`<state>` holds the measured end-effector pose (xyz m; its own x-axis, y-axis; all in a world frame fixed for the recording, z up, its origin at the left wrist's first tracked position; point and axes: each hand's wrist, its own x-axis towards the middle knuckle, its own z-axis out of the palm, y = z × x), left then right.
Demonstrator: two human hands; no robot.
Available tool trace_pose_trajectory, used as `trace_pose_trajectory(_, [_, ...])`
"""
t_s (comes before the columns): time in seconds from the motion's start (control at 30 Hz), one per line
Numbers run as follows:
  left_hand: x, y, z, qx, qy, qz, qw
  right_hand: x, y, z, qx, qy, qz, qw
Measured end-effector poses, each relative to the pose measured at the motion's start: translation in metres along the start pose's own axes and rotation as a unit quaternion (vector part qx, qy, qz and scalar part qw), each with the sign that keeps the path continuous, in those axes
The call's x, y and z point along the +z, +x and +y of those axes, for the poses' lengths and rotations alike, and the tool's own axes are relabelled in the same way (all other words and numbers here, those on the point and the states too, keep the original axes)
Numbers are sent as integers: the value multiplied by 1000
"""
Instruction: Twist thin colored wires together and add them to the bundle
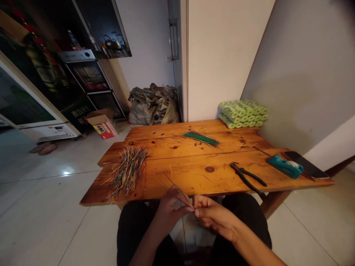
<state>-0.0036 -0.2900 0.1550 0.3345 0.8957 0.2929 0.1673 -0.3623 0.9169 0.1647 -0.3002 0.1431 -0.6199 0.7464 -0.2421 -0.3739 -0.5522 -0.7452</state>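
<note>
Wooden tabletop [194,173]; multicoloured wire pile [128,171] at nine o'clock, pliers [246,177] at three. At six, our left hand [169,208] and right hand [210,214] pinch one thin wire [180,192], seemingly light and springy; best gripped near its ends.

Bare forearms, no sleeves, watch or rings. Left hand [169,207] and right hand [212,215] ungloved. Black trousers on both legs.

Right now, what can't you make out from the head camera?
- Thin strands pinched between left hand and right hand: too fine to count.
- Tips of the fingers: curled together, grip hidden.
- Phone: partly behind the tape dispenser.
- Shelf items: dark, blurred.
</note>
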Motion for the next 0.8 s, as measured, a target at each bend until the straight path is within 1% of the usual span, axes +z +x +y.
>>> trace_pose_trajectory(0.1, [3, -3, -2, -34, -63, -2, 997, -1, 0, -2, 18, -26, 0, 999])
trace_pose_trajectory(0.2, [3, -6, -4, -59, -78, -7, 995, -1, 1, -3, 16, -69, 5, 997])
trace_pose_trajectory(0.3, [2, -7, -6, -65, -61, -2, 996, 3, 2, -6, -39, -160, 30, 986])
trace_pose_trajectory(0.37, [3, -8, -8, -62, -55, 15, 996, 6, 2, -8, -84, -242, 53, 965])
trace_pose_trajectory(0.4, [3, -9, -9, -61, -54, 28, 996, 7, 1, -8, -108, -293, 71, 947])
trace_pose_trajectory(0.43, [4, -9, -10, -58, -54, 42, 996, 8, 0, -9, -136, -350, 94, 922])
trace_pose_trajectory(0.47, [5, -9, -10, -51, -56, 57, 996, 9, -1, -8, -169, -414, 119, 886])
trace_pose_trajectory(0.5, [6, -9, -11, -42, -59, 68, 995, 10, -3, -8, -207, -479, 142, 841])
trace_pose_trajectory(0.53, [6, -9, -11, -31, -59, 76, 995, 10, -4, -7, -246, -539, 158, 790])
trace_pose_trajectory(0.6, [7, -8, -10, -8, -51, 82, 995, 10, -6, -4, -317, -631, 170, 688])
trace_pose_trajectory(0.63, [6, -7, -8, 2, -42, 82, 996, 10, -7, -3, -344, -659, 172, 646])
trace_pose_trajectory(0.67, [6, -6, -7, 12, -31, 84, 996, 10, -7, -2, -364, -677, 174, 616])
trace_pose_trajectory(0.7, [5, -5, -5, 24, -18, 86, 996, 10, -7, -1, -378, -686, 178, 596])
trace_pose_trajectory(0.73, [4, -5, -3, 37, -1, 88, 995, 10, -7, 0, -385, -689, 184, 586])
trace_pose_trajectory(0.8, [2, -4, 1, 65, 39, 89, 993, 11, -9, 1, -390, -682, 193, 588])
